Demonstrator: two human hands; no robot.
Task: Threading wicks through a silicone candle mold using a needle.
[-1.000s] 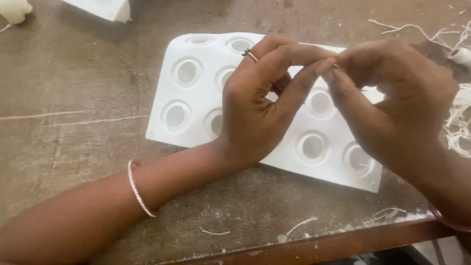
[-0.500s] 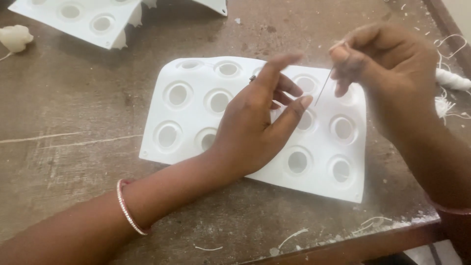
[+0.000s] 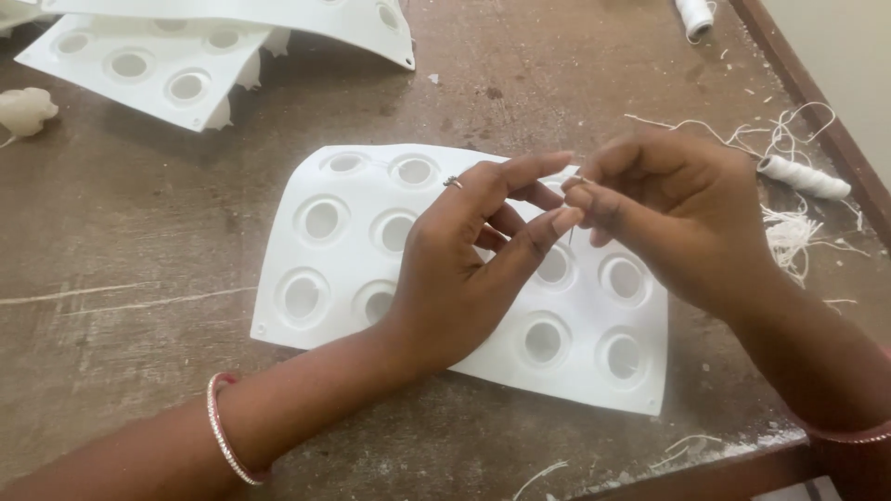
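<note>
My left hand (image 3: 464, 278) and right hand (image 3: 677, 218) pinched a thin, limp thread (image 3: 570, 234) together over the mould (image 3: 316, 269); best gripped near its tip.

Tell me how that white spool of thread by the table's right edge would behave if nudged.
The white spool lies on its side and looks cylindrical, so it would probably roll. It seems small and likely light. Loose thread trails beside it and might drag along. The table edge is close.

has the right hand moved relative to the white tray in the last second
Yes. The right hand has come back down over the white tray's far right part, meeting the left hand again after lifting toward its far right corner.
</note>
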